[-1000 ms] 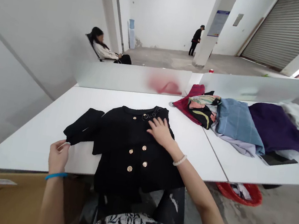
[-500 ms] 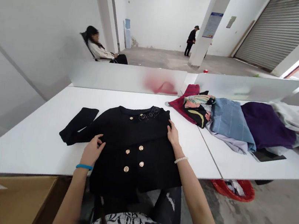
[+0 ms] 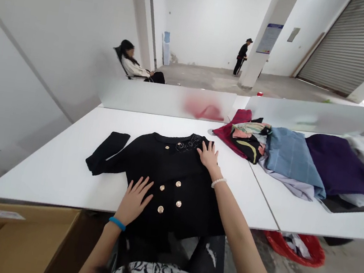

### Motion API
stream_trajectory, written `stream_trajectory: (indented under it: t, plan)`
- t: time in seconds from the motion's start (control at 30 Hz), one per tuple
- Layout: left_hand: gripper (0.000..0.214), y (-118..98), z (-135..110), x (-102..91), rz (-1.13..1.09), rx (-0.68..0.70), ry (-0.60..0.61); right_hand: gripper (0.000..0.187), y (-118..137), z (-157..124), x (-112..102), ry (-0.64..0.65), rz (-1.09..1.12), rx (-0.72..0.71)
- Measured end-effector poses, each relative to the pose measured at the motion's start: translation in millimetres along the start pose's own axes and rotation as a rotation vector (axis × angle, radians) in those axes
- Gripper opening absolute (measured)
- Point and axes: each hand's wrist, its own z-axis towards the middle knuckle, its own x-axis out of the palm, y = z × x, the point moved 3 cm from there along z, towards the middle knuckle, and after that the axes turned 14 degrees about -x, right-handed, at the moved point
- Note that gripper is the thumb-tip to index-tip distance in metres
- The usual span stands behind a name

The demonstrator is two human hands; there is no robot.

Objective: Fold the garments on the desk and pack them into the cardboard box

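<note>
A black jacket with gold buttons lies face up on the white table, its hem hanging over the near edge. One sleeve is folded out to the left. My left hand rests flat on the jacket's lower left front, fingers spread, a blue band on the wrist. My right hand lies flat and open on the right shoulder near the collar trim, a white bead bracelet on the wrist.
A pile of clothes in red, blue and purple covers the adjoining table on the right. An open cardboard box stands at lower left. A red basket sits on the floor. One person sits and another stands far behind the divider panels.
My left hand let go of the sleeve cuff, moved right onto the jacket and slid down its front. My right hand shifted from the chest to the right shoulder.
</note>
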Motion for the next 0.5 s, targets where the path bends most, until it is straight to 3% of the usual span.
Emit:
stream_trajectory:
  t: [0.1, 0.17, 0.27, 0.4, 0.47, 0.5]
  plan:
    - [0.048, 0, -6, -3.2, -0.016, -0.016, -0.003, 0.064, -7, 2, 17, 0.099, -0.014, 0.093]
    - [0.047, -2, -9, -4.3, -0.042, -0.03, -0.018, 0.065, -8, 1, 23, 0.053, -0.055, 0.127]
    - [0.042, -1, -5, -8.5, -0.131, -0.099, -0.025, 0.064, -1, -1, 26, -0.061, -0.125, 0.061]
    - [0.042, 24, 37, -35.7, -0.19, -0.364, -0.029, 0.063, 5, -5, 29, 0.043, -0.085, 0.045]
    - [0.044, 47, 70, -59.1, -0.074, -0.456, -0.122, 0.063, 4, -6, 28, 0.061, -0.079, 0.059]
    - [0.046, 61, 86, -69.0, 0.002, -0.491, -0.102, 0.062, 4, -6, 27, 0.062, -0.079, 0.061]
